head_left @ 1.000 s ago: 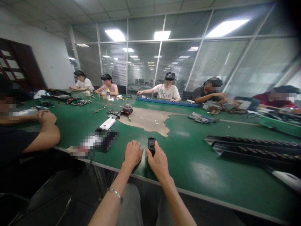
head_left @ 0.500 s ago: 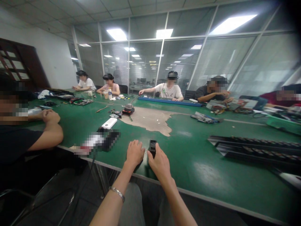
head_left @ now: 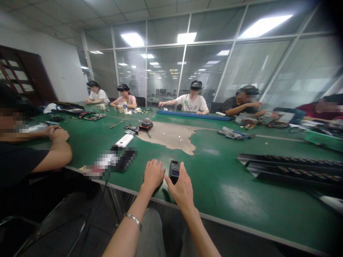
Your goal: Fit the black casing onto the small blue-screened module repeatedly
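A small black box-shaped device [head_left: 174,168] with a dark bluish panel stands on the green table [head_left: 214,185] near its front edge. Around its near end is my right hand [head_left: 183,185], thumb and fingers spread wide, and I see no firm grip. Palm down to the left of the device rests my left hand [head_left: 153,175], its fingers lying over the tabletop. What is under that palm is hidden in dark shadow. A silver bracelet [head_left: 133,220] circles my left wrist.
Left of my hands lie a white power bank [head_left: 124,140] and a blurred-out item. A brown sheet [head_left: 171,135] is beyond them. Long black strips [head_left: 289,171] lie to the right, gloves [head_left: 232,133] farther back. Co-workers sit around the table; one's forearms [head_left: 57,142] rest at left.
My right hand's fingers have spread away from the black device, whose bluish panel now shows. The left hand has stayed in place.
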{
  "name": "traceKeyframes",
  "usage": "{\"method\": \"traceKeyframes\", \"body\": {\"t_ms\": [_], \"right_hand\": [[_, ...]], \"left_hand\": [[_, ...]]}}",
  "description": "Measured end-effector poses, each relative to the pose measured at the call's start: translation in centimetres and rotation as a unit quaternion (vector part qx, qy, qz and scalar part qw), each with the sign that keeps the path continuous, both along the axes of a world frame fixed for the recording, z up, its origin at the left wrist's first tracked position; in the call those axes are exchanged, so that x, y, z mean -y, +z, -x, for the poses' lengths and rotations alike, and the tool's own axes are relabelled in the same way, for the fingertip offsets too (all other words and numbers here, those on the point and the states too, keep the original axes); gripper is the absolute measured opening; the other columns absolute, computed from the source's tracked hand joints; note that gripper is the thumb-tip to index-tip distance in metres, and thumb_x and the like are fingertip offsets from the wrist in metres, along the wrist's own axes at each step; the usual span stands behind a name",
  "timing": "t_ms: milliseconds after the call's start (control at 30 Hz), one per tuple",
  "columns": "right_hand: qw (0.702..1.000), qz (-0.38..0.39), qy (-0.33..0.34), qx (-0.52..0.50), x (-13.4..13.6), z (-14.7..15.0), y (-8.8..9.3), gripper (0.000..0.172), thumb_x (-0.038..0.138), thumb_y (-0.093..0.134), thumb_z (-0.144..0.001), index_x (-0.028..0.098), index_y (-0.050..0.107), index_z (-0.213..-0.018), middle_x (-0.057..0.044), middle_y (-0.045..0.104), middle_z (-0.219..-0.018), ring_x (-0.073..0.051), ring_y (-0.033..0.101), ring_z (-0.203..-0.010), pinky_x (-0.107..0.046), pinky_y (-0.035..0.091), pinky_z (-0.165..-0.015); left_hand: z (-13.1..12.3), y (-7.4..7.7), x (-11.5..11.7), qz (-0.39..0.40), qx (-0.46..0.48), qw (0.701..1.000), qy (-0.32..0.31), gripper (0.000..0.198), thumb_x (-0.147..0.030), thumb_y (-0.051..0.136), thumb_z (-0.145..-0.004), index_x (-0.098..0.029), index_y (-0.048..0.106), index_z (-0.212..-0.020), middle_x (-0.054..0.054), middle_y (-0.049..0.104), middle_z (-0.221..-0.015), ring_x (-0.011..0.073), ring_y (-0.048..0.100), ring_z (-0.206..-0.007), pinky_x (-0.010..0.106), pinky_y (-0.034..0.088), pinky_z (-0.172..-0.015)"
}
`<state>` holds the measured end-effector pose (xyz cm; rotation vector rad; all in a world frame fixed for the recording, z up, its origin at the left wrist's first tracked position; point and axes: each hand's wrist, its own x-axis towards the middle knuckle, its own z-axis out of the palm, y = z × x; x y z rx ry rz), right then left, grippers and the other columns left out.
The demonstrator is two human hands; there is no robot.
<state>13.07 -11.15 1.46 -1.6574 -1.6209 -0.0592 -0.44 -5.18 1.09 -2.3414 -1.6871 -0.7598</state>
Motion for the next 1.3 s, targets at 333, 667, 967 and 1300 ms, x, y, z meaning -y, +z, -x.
{"method": "traceKeyframes", "body": {"t_ms": [333,667,967,1300], "right_hand": [[0.997,0.048,-0.051,0.020,0.8,0.4,-0.5,0.076,0.045,0.051,-0.087,0.002,0.025,-0.144,-0.023,0.056,-0.126,-0.031,0.057,-0.112,-0.038,0.040,-0.093],[0.997,0.059,-0.057,-0.009,0.4,0.4,1.1,0.072,0.048,0.048,-0.087,0.001,0.034,-0.141,-0.023,0.060,-0.120,-0.031,0.058,-0.110,-0.038,0.042,-0.090],[0.993,0.002,-0.082,-0.086,0.7,-3.5,4.9,0.077,0.059,0.048,-0.084,0.009,0.038,-0.141,-0.020,0.057,-0.128,-0.031,0.057,-0.113,-0.040,0.043,-0.093],[0.991,0.054,-0.102,-0.061,1.4,-6.5,-0.1,0.072,0.054,0.048,-0.084,0.009,0.040,-0.139,-0.020,0.060,-0.123,-0.031,0.060,-0.108,-0.041,0.046,-0.090]], "left_hand": [[0.0,-0.1,0.0,-0.008,-0.003,1.000,0.008,0.026,-0.036,0.052,-0.091,-0.020,0.057,-0.111,0.011,0.056,-0.116,0.0277,0.048,-0.115,0.045,0.036,-0.100],[-0.2,-0.2,0.0,-0.005,-0.003,1.000,0.009,0.026,-0.036,0.051,-0.091,-0.019,0.057,-0.110,0.012,0.056,-0.116,0.0279,0.048,-0.115,0.046,0.035,-0.101],[-0.2,0.0,0.1,-0.009,-0.010,1.000,0.007,0.027,-0.037,0.050,-0.091,-0.020,0.057,-0.112,0.011,0.056,-0.118,0.0275,0.047,-0.116,0.045,0.035,-0.101],[-0.1,0.0,0.1,0.000,-0.006,1.000,-0.001,0.028,-0.036,0.050,-0.092,-0.019,0.057,-0.113,0.012,0.055,-0.120,0.0276,0.047,-0.117,0.045,0.034,-0.102]]}}
